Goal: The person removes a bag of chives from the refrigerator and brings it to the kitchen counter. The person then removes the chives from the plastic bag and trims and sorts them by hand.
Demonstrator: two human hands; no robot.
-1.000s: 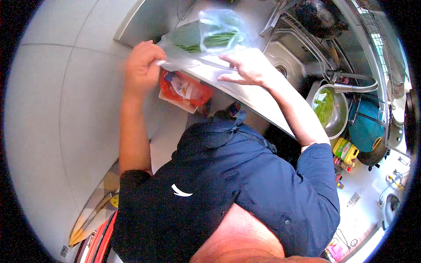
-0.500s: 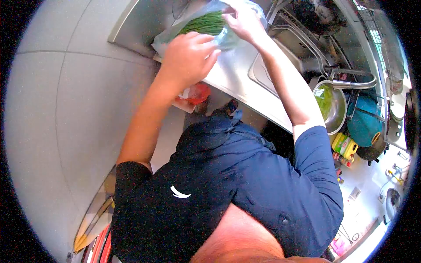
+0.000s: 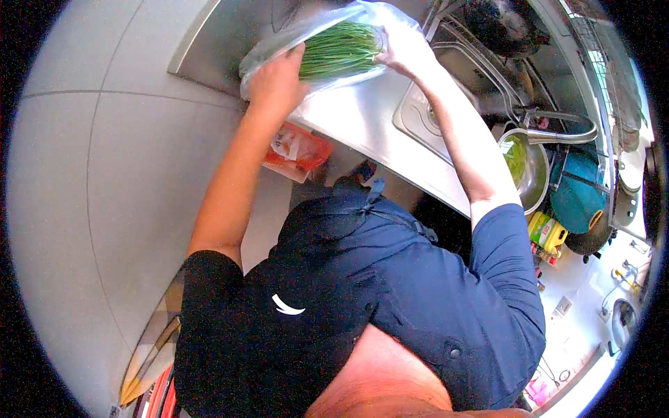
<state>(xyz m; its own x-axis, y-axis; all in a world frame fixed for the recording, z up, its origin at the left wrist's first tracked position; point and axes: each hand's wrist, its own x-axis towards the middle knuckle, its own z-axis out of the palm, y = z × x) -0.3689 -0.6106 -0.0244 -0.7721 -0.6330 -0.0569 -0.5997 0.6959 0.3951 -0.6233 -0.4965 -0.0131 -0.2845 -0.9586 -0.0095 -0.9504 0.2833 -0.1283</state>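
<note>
A bundle of long, thin green chives (image 3: pixel 339 52) lies in a clear plastic bag (image 3: pixel 380 12) on the steel counter, with much of it showing through the bag's opening. My left hand (image 3: pixel 277 82) is at the bundle's left end, its fingers bent over the stalks and the near edge of the bag. At the other end, my right hand (image 3: pixel 405 50) is closed around the stalk ends, fingertips against them. Part of the bag hangs behind both hands, and the left fingers' undersides are hidden.
Right of the bag is a steel sink (image 3: pixel 418 115) with a faucet (image 3: pixel 564 132). A metal bowl (image 3: pixel 535 177) holds green pieces. A teal board-like item (image 3: pixel 580 191) and a yellow bottle (image 3: pixel 547 233) stand farther right. Below the counter edge sits a red package (image 3: pixel 300 148).
My left hand has moved up and left onto the bundle's end. My right hand has shifted slightly down and right. More of the chives now show, with the bag spread wider.
</note>
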